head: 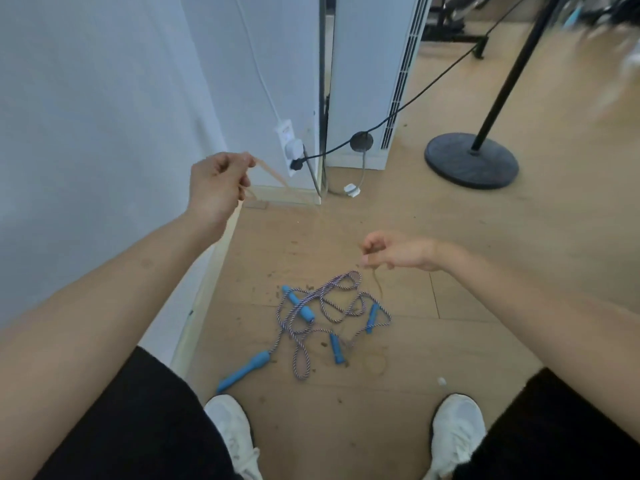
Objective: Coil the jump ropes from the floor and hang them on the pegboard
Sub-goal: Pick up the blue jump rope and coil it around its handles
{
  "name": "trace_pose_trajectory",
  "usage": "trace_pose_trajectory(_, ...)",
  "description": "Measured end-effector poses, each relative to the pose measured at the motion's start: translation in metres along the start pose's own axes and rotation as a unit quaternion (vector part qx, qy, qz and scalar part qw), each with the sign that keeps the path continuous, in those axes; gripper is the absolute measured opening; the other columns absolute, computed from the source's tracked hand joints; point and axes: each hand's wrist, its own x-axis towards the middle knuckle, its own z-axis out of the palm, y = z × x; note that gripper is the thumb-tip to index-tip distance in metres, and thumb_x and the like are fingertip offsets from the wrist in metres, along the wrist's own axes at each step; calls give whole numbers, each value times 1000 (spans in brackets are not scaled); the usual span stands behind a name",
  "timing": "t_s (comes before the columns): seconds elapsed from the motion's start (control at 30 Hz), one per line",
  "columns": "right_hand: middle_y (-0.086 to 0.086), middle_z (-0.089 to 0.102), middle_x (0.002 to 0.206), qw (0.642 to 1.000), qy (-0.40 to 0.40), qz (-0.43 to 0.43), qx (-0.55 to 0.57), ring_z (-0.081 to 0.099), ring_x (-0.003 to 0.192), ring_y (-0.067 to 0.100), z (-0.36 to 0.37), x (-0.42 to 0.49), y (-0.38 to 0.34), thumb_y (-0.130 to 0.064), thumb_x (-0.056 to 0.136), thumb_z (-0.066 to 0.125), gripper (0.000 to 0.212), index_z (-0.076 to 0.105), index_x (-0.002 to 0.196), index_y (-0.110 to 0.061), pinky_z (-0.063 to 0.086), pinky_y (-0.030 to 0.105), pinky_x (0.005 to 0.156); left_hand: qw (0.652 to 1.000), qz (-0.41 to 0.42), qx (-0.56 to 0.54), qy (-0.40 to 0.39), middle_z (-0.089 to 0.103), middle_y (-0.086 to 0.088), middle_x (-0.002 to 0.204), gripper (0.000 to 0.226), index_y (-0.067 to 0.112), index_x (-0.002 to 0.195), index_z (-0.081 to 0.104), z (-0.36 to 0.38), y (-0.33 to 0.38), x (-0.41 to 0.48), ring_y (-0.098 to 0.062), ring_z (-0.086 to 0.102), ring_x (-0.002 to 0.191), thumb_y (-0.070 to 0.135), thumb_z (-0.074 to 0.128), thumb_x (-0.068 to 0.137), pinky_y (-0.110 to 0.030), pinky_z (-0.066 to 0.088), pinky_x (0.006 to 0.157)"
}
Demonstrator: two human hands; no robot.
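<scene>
A tangle of purple-and-white twisted jump ropes (325, 306) with several blue handles (302, 305) lies on the wooden floor between my feet and the wall. My left hand (218, 183) is raised near the wall and grips blurred loops of a thin tan rope (268, 171). My right hand (398, 252) hovers lower, just above the tangle, and pinches the same kind of tan rope, a strand of which (378, 284) hangs down from its fingers. The stretch of rope between my hands is too faint to trace. No pegboard is in view.
A white wall runs along the left, with a power strip (287, 143) and a black cable (398, 112) plugged in. A white floor unit (367, 81) stands behind, and a black stand base (471, 161) at the right. My white shoes (232, 431) are at the bottom.
</scene>
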Motion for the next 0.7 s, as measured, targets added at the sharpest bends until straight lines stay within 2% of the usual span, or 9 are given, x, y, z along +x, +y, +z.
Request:
trace_pose_trajectory(0.07, 6, 70, 83, 999, 43, -11, 32, 61, 68, 12, -7, -9, -6, -7, 96, 61, 16, 59, 83, -15, 48, 22, 61, 998, -31, 46, 7, 61, -4, 72, 17, 16, 83, 70, -10, -9, 1, -12, 51, 48, 25, 61, 95, -19, 36, 46)
trace_pose_trajectory(0.17, 0, 70, 72, 978, 140, -70, 140, 60, 57, 8, -10, -21, -23, -8, 96, 63, 12, 62, 84, -12, 51, 22, 58, 987, -81, 132, -39, 72, -11, 94, 19, 11, 98, 73, -11, -30, -3, -17, 59, 57, 26, 63, 94, -22, 42, 51)
trace_pose_trajectory(0.23, 4, 70, 75, 954, 189, -107, 206, 59, 58, 10, -9, -24, -33, -8, 95, 64, 9, 65, 87, -12, 53, 23, 59, 982, -92, 140, -87, 71, -11, 108, 19, 12, 106, 71, 0, -34, -10, -19, 63, 65, 26, 65, 94, -27, 49, 59)
trace_pose_trajectory(0.3, 6, 71, 78, 938, 225, -135, 226, 60, 60, 12, -7, -27, -42, -9, 94, 65, 9, 68, 88, -14, 54, 26, 61, 983, -85, 115, -118, 67, -9, 115, 27, 14, 116, 68, 16, -30, -20, -19, 66, 79, 26, 68, 91, -32, 56, 74)
trace_pose_trajectory(0.37, 4, 73, 79, 934, 236, -156, 220, 62, 63, 12, -5, -29, -52, -9, 95, 65, 9, 69, 89, -15, 55, 27, 62, 980, -58, 137, -131, 64, -1, 119, 38, 22, 121, 67, 29, -27, -32, -17, 66, 98, 31, 72, 84, -36, 55, 91)
trace_pose_trajectory(0.4, 4, 73, 79, 933, 237, -163, 217, 62, 63, 12, -5, -30, -56, -9, 95, 64, 8, 69, 91, -14, 55, 26, 62, 975, -41, 165, -141, 64, 3, 119, 39, 26, 121, 67, 33, -25, -38, -15, 64, 103, 33, 73, 83, -36, 53, 94)
trace_pose_trajectory(0.5, 7, 72, 82, 927, 247, -178, 219, 64, 64, 9, -6, -34, -62, -8, 96, 62, 7, 69, 96, -11, 54, 24, 61, 962, -34, 191, -192, 64, 5, 121, 36, 33, 120, 67, 45, -19, -55, -5, 58, 105, 29, 71, 84, -29, 46, 89)
trace_pose_trajectory(0.6, 11, 71, 87, 920, 247, -181, 246, 64, 66, 11, -6, -36, -64, -8, 97, 61, 12, 67, 105, -1, 56, 25, 63, 948, -41, 128, -287, 63, 9, 127, 48, 34, 124, 65, 59, -13, -69, -5, 55, 118, 21, 70, 78, -26, 43, 96)
trace_pose_trajectory(0.7, 14, 70, 90, 910, 242, -182, 284, 64, 73, 18, -6, -37, -67, -7, 97, 61, 17, 66, 108, 5, 58, 25, 66, 921, -42, 42, -386, 67, 12, 126, 52, 31, 126, 62, 72, -13, -79, 1, 61, 116, 23, 71, 75, -31, 42, 107)
